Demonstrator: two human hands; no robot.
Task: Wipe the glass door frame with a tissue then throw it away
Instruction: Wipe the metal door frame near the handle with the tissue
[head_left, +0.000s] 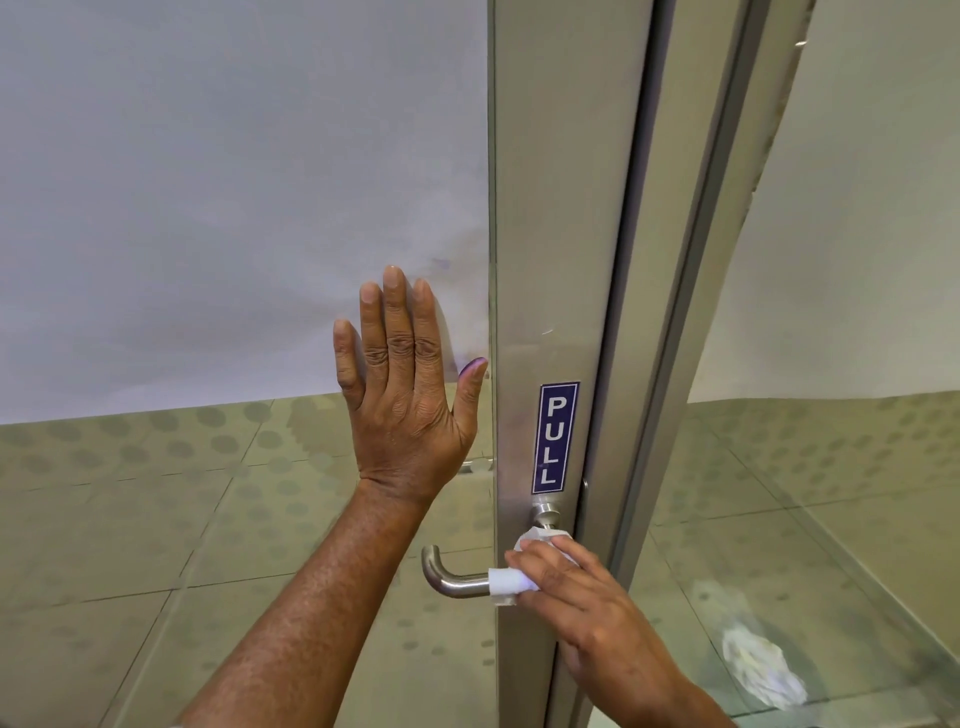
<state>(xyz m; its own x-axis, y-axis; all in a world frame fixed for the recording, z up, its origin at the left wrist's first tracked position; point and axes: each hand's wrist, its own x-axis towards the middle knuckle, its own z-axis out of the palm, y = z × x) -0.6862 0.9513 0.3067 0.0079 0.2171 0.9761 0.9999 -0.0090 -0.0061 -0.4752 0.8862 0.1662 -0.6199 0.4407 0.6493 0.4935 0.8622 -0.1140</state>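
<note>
The left hand (402, 395) lies flat, fingers spread, on the glass (234, 182); the right hand (587, 603) grips a tissue (506, 582) around the door handle (452, 577).

A brushed-metal lever handle (452, 577) is seen projecting left from the grip of the right hand (582, 597), its free end bent. Its round base (545, 517) is mounted just above the grip. A blue sticker (555, 438) lettered PULL in white is fixed upright above that. Up and left of the grip, a pale frosted film (234, 182) is spread. Dotted greenish floor tiles (156, 519) are seen below it. A crumpled white patch (763, 670) is seen low to the right; its nature cannot be told.
</note>
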